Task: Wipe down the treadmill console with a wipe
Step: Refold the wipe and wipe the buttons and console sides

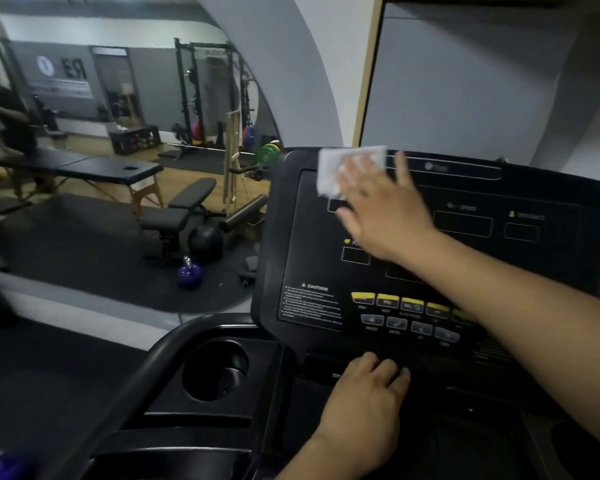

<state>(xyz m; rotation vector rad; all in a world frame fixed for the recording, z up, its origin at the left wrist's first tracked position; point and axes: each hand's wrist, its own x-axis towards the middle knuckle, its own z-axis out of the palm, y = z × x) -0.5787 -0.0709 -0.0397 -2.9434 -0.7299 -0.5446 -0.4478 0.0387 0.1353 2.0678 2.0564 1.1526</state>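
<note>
Your left hand (364, 393) rests bent-fingered on the lower ledge of the treadmill console (499, 188); I cannot tell whether it grips. The wipe (329, 171) sits top left on the console, pressed under your flat, straight-fingered right hand (378, 206). It looks thin and limp, so press across its middle or it will likely bunch.

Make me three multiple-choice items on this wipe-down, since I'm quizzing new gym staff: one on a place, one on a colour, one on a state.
1. Where on the console is the wipe? A) upper left B) lower right C) lower middle
2. The upper row of buttons is: A) red B) yellow C) blue
3. The right hand on the wipe is: A) fisted B) off it C) flat, fingers straight
Key: A, it lies at the console's top-left corner; B, their caps show yellow; C, straight fingers press it.
</note>
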